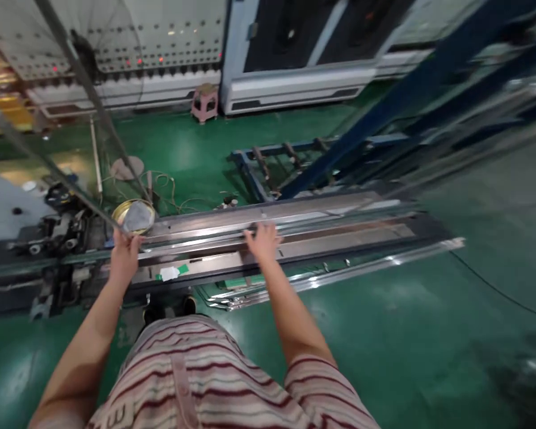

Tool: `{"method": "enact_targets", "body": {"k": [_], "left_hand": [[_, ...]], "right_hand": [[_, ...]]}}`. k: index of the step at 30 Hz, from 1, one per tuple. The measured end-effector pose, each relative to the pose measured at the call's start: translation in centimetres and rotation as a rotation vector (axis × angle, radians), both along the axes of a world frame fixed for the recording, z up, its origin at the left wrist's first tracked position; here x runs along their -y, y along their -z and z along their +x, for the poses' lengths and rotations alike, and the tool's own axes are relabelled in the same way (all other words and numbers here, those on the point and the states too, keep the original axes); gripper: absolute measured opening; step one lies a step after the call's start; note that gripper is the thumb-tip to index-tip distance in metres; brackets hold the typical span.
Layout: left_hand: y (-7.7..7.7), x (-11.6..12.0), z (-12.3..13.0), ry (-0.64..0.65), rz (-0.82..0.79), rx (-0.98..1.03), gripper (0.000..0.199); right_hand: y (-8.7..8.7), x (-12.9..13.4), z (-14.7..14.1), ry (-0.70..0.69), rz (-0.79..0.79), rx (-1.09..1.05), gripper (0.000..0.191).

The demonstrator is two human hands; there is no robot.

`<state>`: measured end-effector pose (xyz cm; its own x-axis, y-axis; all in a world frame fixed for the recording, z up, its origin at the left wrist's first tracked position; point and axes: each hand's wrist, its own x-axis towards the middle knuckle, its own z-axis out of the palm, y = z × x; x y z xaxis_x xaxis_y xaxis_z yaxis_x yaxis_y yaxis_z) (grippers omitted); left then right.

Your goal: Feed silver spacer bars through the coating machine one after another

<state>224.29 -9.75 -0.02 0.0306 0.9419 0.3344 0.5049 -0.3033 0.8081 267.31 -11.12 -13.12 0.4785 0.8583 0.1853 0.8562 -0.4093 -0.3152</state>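
Metal strip [196, 243], where's it at?

On the table [214, 221], running right from just below the round tin [121, 208].

And the grip?

Right hand [263, 240] spread wide over it, right of the tin. Left hand [124, 257] just below the tin, honestly can't tell.

Lone head view, facing forward, steeply down (bench [201, 222] near).

From my remote station I am monitoring both arms. The left hand [124, 253] is sitting just on the near side of the round tin [118, 211], its grip not showing clearly; the left forearm [93, 325] is slanting up toward it. Well right of the tin, the right hand [263, 241] is facing palm-down, fingers [270, 229] spreading, thumb [250, 239] pointing tinward; the right forearm [290, 313] is angling inward.
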Motion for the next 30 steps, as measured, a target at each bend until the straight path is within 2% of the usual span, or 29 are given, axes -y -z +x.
{"method": "enact_targets", "body": {"k": [3,6,8,11,14,17,23,30], "left_hand": [[1.6,-1.1,1.9,0.006,-0.002,0.037,0.064],[2.6,-2.0,2.6,0.018,-0.012,0.057,0.061],[3.0,-2.5,2.4,0.018,-0.011,0.063,0.059],[3.1,-3.4,0.4,-0.004,-0.005,0.046,0.055],[2.9,-3.9,-4.2,-0.064,-0.023,-0.009,0.056],[2.6,-4.0,-10.5,-0.102,-0.041,-0.032,0.061],[2.3,-4.2,-24.0,-0.128,-0.051,-0.022,0.059],[2.8,-5.2,-40.1,-0.180,-0.033,-0.039,0.059]], "right_hand": [[1.9,-0.9,4.7,0.194,-0.078,0.046,0.081],[3.1,-1.7,7.6,0.264,-0.149,0.025,0.081],[3.5,-2.2,8.1,0.271,-0.149,0.034,0.080],[3.8,-2.7,6.5,0.243,-0.110,0.069,0.078],[4.0,-2.8,2.5,0.169,-0.086,0.118,0.075],[4.1,-2.5,-3.0,0.104,-0.063,0.164,0.074],[4.3,-3.1,-16.3,0.044,-0.038,0.176,0.075],[4.7,-4.4,-32.2,0.003,-0.019,0.234,0.077]]}}
